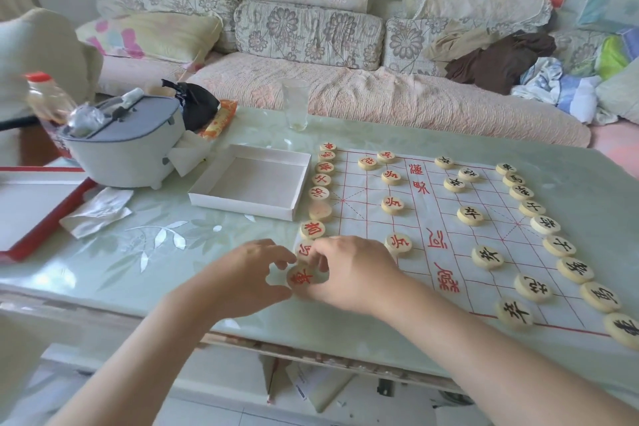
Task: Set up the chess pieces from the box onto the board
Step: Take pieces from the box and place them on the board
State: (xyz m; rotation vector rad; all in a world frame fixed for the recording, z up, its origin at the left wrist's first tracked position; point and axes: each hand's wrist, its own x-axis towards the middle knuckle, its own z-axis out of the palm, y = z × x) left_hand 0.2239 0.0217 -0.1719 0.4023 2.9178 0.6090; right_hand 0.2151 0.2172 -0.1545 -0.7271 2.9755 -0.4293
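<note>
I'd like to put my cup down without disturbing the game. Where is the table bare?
Bare table lies between the white box, the crumpled tissue and the hands. Another patch sits behind the board, right of the glass. The board and the far left corner around the grey pot are crowded.

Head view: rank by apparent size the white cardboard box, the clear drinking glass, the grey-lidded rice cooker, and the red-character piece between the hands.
1. Grey-lidded rice cooker
2. White cardboard box, close behind the cooker
3. Clear drinking glass, though it sits farthest away
4. Red-character piece, smallest even though nearest, pinched between the left hand and right hand
</note>
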